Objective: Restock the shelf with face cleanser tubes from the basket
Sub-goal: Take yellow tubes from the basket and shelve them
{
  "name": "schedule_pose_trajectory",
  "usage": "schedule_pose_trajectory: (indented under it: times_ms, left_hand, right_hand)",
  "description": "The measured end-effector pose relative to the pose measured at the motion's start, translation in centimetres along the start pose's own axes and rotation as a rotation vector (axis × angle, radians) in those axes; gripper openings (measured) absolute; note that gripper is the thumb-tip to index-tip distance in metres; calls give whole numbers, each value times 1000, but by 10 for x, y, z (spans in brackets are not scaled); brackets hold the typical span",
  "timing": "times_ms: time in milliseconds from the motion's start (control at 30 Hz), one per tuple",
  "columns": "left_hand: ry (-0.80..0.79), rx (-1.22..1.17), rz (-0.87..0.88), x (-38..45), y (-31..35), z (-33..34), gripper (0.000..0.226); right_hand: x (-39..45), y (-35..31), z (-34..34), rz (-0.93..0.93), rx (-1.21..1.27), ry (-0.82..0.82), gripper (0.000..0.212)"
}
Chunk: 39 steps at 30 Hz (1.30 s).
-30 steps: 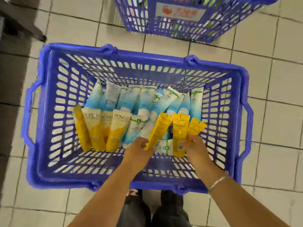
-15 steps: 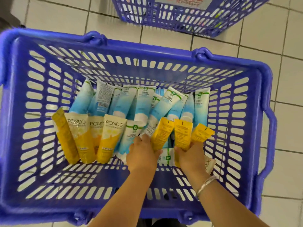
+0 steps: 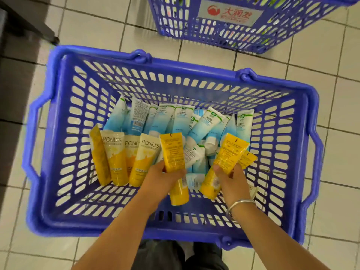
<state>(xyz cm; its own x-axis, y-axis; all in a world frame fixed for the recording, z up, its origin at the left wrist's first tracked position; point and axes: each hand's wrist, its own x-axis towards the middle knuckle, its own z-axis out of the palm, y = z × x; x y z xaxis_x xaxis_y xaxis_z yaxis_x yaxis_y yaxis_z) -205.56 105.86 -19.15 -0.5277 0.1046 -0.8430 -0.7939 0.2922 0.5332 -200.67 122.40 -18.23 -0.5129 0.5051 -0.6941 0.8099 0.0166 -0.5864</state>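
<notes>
Nearest, at the basket's near edge, two bare arms are seen reaching down into it. The left hand is curled round one yellow tube, which is held up with its flat end pointing to the far edge. The right hand, with a silver bracelet on its wrist, is wrapped round another yellow tube, and one more yellow tube is tucked just behind it; whether that one is gripped too cannot be told. A little farther in, by the left wall, a row of yellow tubes is leaned side by side on the basket floor. Past them, along the far wall, a heap of blue and white tubes is piled up. The shelf is not seen at all. To do this step well, each tube should be gripped round its middle, not by the thin flat end, so it is not bent or dropped. The tubes should be lifted straight up, so the leaning row is not knocked over. Only as many should be taken as can be held firmly. Farthest away, on the tiled floor, a second blue basket is set past the first one's far edge.
</notes>
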Motion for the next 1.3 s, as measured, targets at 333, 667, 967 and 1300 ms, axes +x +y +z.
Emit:
schedule_pose_trajectory:
  times_ms: [333, 667, 967, 1300]
  left_hand:
    - [-134, -803, -21, -108, 59, -65, 48]
    - [115, -891, 220, -267, 135, -143, 27]
    - [363, -1046, 405, -436, 150, -191, 39]
    - [632, -1359, 508, -650, 125, -167, 47]
  right_hand:
    - [-95, -129, 5, -88, 228, -330, 9]
    - [-219, -255, -5, -184, 245, -569, 21]
    - [-366, -328, -38, -187, 207, -862, 20]
    - [-550, -352, -72, -300, 81, -1228, 32]
